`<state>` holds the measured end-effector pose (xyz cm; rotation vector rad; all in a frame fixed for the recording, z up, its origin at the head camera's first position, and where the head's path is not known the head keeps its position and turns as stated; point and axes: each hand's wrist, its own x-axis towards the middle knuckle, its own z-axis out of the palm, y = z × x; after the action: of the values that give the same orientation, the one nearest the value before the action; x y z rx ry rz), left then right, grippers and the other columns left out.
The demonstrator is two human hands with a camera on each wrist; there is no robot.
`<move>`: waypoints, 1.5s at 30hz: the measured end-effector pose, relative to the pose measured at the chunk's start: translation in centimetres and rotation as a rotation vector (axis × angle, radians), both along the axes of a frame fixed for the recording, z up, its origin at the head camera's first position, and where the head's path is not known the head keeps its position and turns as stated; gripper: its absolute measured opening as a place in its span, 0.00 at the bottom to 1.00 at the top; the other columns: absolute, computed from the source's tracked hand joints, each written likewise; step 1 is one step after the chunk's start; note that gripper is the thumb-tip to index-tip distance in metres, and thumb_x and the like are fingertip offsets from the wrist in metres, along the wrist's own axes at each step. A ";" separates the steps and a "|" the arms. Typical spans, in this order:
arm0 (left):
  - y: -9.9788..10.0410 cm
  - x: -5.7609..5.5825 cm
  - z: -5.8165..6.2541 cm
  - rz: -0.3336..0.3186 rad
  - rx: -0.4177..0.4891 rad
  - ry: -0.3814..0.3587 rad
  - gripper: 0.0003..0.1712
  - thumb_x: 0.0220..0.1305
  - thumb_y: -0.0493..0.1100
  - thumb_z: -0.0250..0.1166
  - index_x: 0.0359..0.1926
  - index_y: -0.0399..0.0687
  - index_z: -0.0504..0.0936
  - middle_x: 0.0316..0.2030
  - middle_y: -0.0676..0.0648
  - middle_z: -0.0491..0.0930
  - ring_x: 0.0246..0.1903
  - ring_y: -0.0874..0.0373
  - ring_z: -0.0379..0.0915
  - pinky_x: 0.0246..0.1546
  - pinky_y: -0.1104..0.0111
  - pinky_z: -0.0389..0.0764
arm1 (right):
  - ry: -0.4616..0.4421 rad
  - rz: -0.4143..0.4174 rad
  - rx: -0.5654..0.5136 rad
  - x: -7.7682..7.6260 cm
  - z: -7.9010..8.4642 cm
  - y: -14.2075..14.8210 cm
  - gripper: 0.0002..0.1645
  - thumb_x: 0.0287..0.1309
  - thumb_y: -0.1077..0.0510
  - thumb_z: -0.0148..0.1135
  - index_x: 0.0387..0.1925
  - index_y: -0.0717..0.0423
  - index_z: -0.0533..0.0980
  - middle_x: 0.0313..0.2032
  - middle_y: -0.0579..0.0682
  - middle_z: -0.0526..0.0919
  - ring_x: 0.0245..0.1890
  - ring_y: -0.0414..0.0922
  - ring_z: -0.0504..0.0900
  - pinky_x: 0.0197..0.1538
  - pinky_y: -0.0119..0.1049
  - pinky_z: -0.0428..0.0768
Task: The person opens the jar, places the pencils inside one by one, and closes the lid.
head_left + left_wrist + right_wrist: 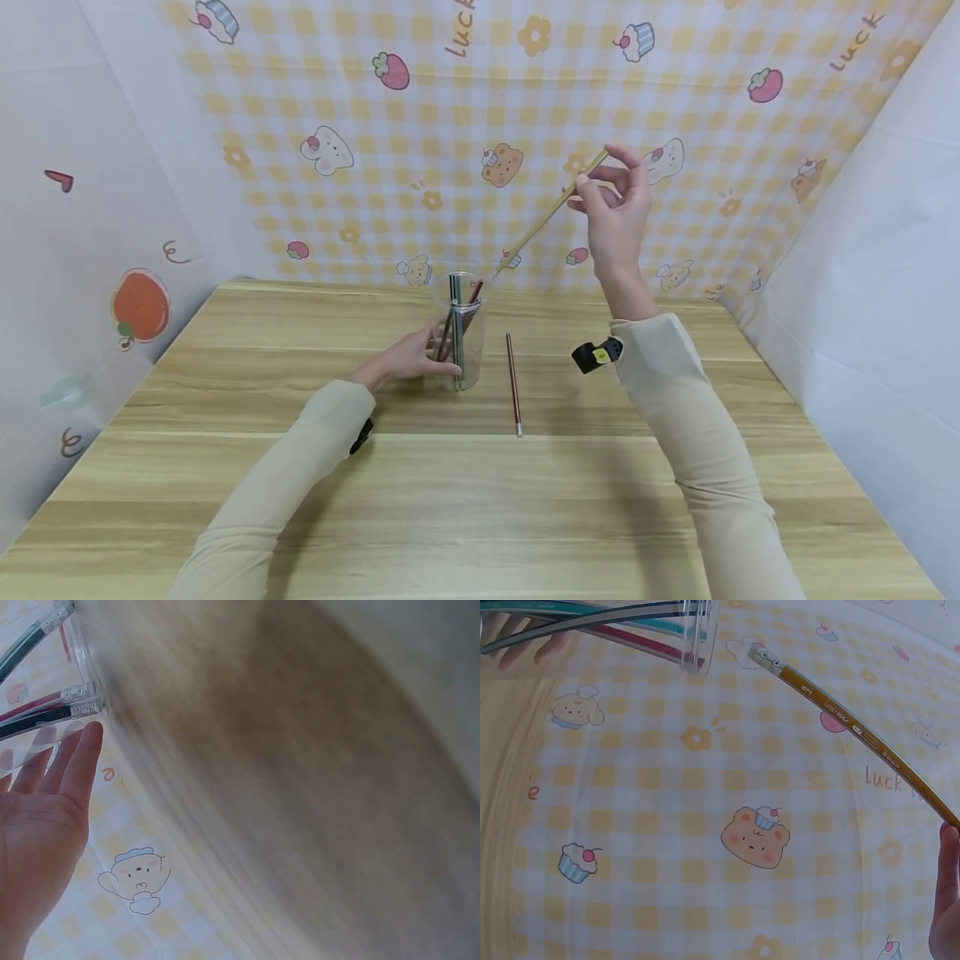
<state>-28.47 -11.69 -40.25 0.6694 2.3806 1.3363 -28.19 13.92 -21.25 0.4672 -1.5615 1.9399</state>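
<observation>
Lettered pencil (pixel 866 737) is golden yellow with pale print and a whitish eraser (pixel 763 657); pencils (pixel 641 645) in the clear cup (pixel 474 358) run teal, red and near-black, loose pencil (pixel 513 387) is dark red. Tabletop (pixel 450 517) is tan, streaky wood grain; backdrop cloth (pixel 450 150) is yellow-and-white check with pink strawberries (pixel 393 72), orange flowers (pixel 535 36), a brown bear (pixel 504 164). Sleeves (pixel 697 433) are cream, wrist straps (pixel 585 358) black, right one with yellow patch (pixel 601 356).

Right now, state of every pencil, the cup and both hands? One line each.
Clear cup: upright on the table, uncovered.
Pencils in the cup: leaning, eraser ends down.
Yellow pencil: raised, tilted, eraser end lower, outside the cup.
Loose red pencil: lying on the table.
Left hand: holding the cup's lower part.
Right hand: raised, pinching the yellow pencil.
</observation>
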 end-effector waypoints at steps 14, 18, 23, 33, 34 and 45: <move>0.1 -0.1 -0.2 0.007 -0.007 0.029 0.56 0.43 0.53 0.70 0.67 0.52 0.45 0.55 0.38 0.65 0.53 0.45 0.63 0.56 0.54 0.58 | -0.007 0.097 0.025 0.2 -1.0 -2.3 0.23 0.49 0.74 0.54 0.48 0.58 0.66 0.32 0.53 0.71 0.24 0.45 0.77 0.33 0.35 0.79; 0.1 -0.1 -0.3 0.015 -0.011 0.027 0.56 0.43 0.54 0.70 0.67 0.51 0.45 0.55 0.39 0.65 0.53 0.46 0.63 0.55 0.54 0.58 | -0.038 0.131 0.105 0.1 -1.8 -3.3 0.23 0.49 0.75 0.54 0.49 0.60 0.66 0.32 0.53 0.71 0.25 0.45 0.77 0.34 0.36 0.79; 0.1 -0.2 -0.3 0.016 -0.012 0.025 0.57 0.43 0.54 0.70 0.67 0.51 0.44 0.55 0.39 0.65 0.53 0.46 0.63 0.56 0.53 0.58 | -0.093 0.151 0.241 0.6 -2.5 -4.4 0.22 0.50 0.74 0.54 0.49 0.63 0.65 0.32 0.55 0.73 0.27 0.44 0.77 0.36 0.37 0.78; 0.1 -0.2 -0.3 0.002 0.003 0.027 0.55 0.44 0.52 0.70 0.67 0.50 0.45 0.55 0.38 0.65 0.53 0.44 0.62 0.55 0.53 0.58 | -0.182 0.138 0.471 1.9 -3.6 -6.3 0.12 0.57 0.67 0.52 0.43 0.69 0.69 0.33 0.65 0.76 0.31 0.56 0.77 0.38 0.42 0.78; 0.1 -0.2 -0.3 0.003 0.001 0.028 0.55 0.44 0.52 0.70 0.67 0.50 0.45 0.55 0.38 0.65 0.53 0.45 0.62 0.55 0.53 0.58 | -0.183 0.143 0.482 1.7 -3.8 -6.4 0.11 0.57 0.66 0.52 0.42 0.69 0.70 0.33 0.64 0.76 0.31 0.55 0.77 0.38 0.43 0.77; 0.1 -0.2 -0.3 0.008 0.011 0.011 0.56 0.43 0.53 0.70 0.67 0.53 0.44 0.56 0.39 0.64 0.53 0.46 0.62 0.55 0.54 0.58 | -0.080 0.162 0.736 -1.1 -6.4 -6.5 0.09 0.56 0.63 0.55 0.39 0.61 0.74 0.31 0.55 0.80 0.30 0.46 0.78 0.34 0.32 0.76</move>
<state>-28.66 -11.62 -40.55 0.6734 2.3884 1.3536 -29.26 7.41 -27.61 0.8378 -2.3380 1.4429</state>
